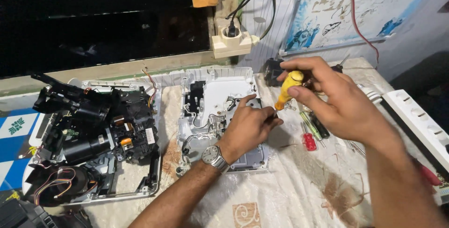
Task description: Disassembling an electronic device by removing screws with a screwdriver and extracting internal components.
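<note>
Cloth-covered worktop, dim room. Right hand fingers closed around yellow-handled screwdriver, tip down at right edge of white plastic housing shell, mid-worktop. Left hand fingers curled, steadying shell there. Risk: tip slips, jabs left fingertips or thin wires.

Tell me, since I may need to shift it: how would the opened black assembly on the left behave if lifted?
The black assembly is probably heavy, being densely packed. Loose coloured wires look floppy and could snag. Its exposed parts seem fragile, so lifting by the white tray seems safer.
</note>
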